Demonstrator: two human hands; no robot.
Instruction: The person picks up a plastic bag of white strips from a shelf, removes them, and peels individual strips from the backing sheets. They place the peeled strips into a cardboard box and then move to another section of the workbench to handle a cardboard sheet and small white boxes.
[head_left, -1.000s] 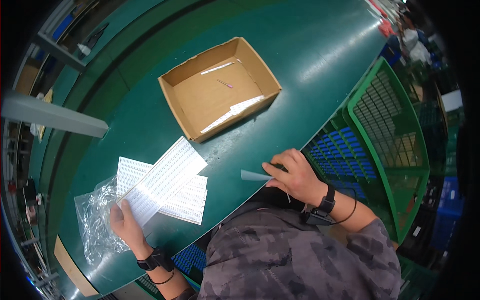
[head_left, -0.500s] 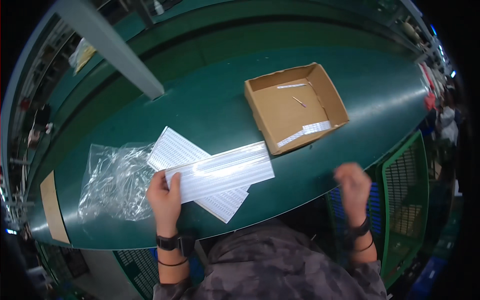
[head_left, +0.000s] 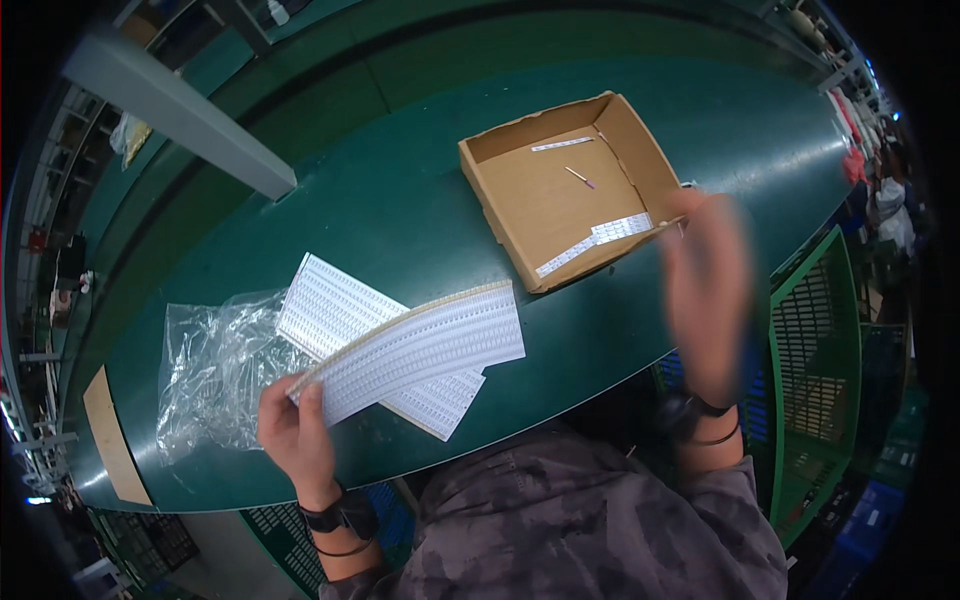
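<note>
My left hand (head_left: 298, 435) pinches the left end of a white sheet of small printed labels (head_left: 430, 340), which is lifted and bowed. Beneath it, more printed label sheets (head_left: 345, 290) lie at a slant on the green table. To the right my right hand (head_left: 708, 290) is smeared by motion, close to the near right corner of an open cardboard box (head_left: 560, 205); its fingers cannot be made out. In the box are white label strips (head_left: 620, 229) along the near wall, another thin strip (head_left: 562, 145) and a slim pen-like stick (head_left: 579, 178).
A crumpled clear plastic bag (head_left: 220, 370) lies left of the sheets. Farther left is a flat brown board (head_left: 117, 440). A grey post (head_left: 190, 110) rises from the table at the upper left. A green crate (head_left: 815, 390) stands beyond the table's right edge.
My right hand has moved up and forward, toward the box's corner. My left hand has tilted the held sheet, which now bows and shows its print more clearly. The whole view has shifted slightly.
</note>
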